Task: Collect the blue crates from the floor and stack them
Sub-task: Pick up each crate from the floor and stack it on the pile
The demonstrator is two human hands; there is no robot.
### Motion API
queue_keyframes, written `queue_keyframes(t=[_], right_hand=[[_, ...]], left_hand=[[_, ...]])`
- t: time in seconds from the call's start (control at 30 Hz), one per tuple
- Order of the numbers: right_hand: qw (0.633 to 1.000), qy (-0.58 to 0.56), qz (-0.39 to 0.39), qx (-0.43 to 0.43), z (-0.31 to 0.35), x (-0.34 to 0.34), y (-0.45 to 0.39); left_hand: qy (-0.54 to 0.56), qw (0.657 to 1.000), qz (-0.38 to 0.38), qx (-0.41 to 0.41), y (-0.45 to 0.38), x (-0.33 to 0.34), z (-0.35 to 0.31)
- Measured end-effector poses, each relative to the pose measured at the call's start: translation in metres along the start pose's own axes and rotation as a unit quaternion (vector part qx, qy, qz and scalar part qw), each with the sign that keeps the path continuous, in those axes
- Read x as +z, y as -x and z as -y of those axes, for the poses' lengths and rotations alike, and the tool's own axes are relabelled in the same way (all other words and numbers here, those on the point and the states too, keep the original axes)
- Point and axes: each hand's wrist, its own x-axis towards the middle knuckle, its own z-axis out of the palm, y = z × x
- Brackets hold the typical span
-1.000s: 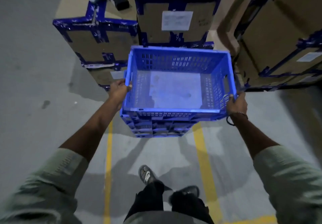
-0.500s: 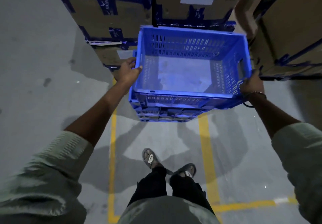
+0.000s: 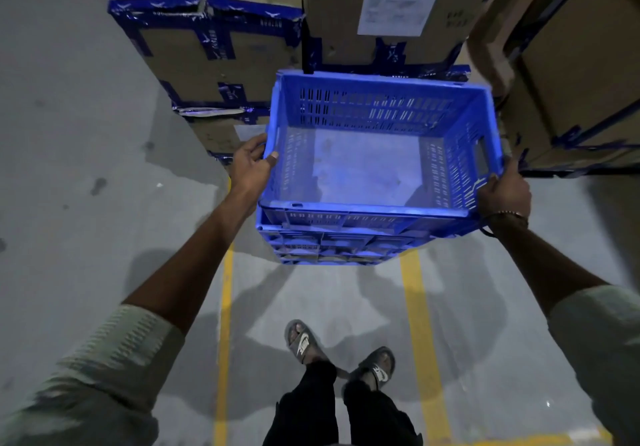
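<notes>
While both arms reach forward, the top blue crate (image 3: pixel 377 140) is held at its two short ends above a stack of blue crates (image 3: pixel 332 241) standing on the floor (image 3: pixel 69 168). Left hand (image 3: pixel 251 165): fingers curled round the left rim, thumb lying on the rim's inner edge. Right hand (image 3: pixel 505 189): fingers curled round the right rim near the front corner, just beside the handle slot; a thin bracelet (image 3: pixel 507 215) sits at the wrist. Held crate is upright, open side up, nothing inside; pale bottom and slotted walls visible. Its near wall overlaps the top of the stack; cannot tell whether it is seated on the crate below or just above it. The stack stands between two yellow floor lines (image 3: pixel 225 307), close in front of cardboard boxes (image 3: pixel 214 50) bound with blue tape; one box carries a white label (image 3: pixel 396 10). More cardboard boxes are at the right edge. Below, two feet in sandals (image 3: pixel 303 341) stand on the floor between the lines, well back from the stack. Pale rolled sleeves (image 3: pixel 114 352) cover both upper arms.
</notes>
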Motion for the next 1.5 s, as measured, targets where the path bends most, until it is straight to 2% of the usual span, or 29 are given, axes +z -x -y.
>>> queue_keyframes(t=[0.1, 0.27, 0.43, 0.53, 0.87, 0.97, 1.13, 1.37, 1.5], right_hand=[[1.0, 0.0, -0.011, 0.007, 0.001, 0.004, 0.002], [1.0, 0.0, 0.0, 0.016, 0.016, -0.001, 0.004], [0.999, 0.014, 0.045, 0.022, 0.02, -0.006, -0.001], [0.999, 0.026, 0.044, 0.004, 0.022, -0.004, -0.01], [0.998, 0.042, 0.049, -0.009, 0.025, -0.001, -0.016], [0.998, 0.043, 0.052, -0.009, 0.025, -0.001, -0.013], [0.998, 0.035, 0.051, 0.01, 0.035, 0.002, -0.011], [0.996, 0.052, 0.055, -0.038, 0.028, 0.002, -0.004], [0.997, 0.054, 0.05, -0.028, 0.032, 0.005, 0.0]], left_hand=[[0.025, 1.0, 0.006, 0.006, -0.002, -0.001, 0.003], [0.007, 1.0, 0.017, 0.005, -0.008, -0.003, 0.001], [-0.126, 0.991, 0.039, 0.024, -0.014, -0.004, 0.006], [-0.194, 0.979, 0.045, 0.051, -0.015, 0.0, 0.008], [-0.183, 0.982, -0.005, 0.036, -0.019, -0.002, 0.022], [-0.175, 0.983, -0.004, 0.055, -0.023, -0.008, 0.019], [-0.22, 0.973, -0.007, 0.067, -0.032, -0.009, 0.004], [-0.268, 0.958, -0.082, 0.063, -0.018, -0.022, 0.015], [-0.275, 0.955, -0.096, 0.055, -0.013, -0.022, 0.013]])
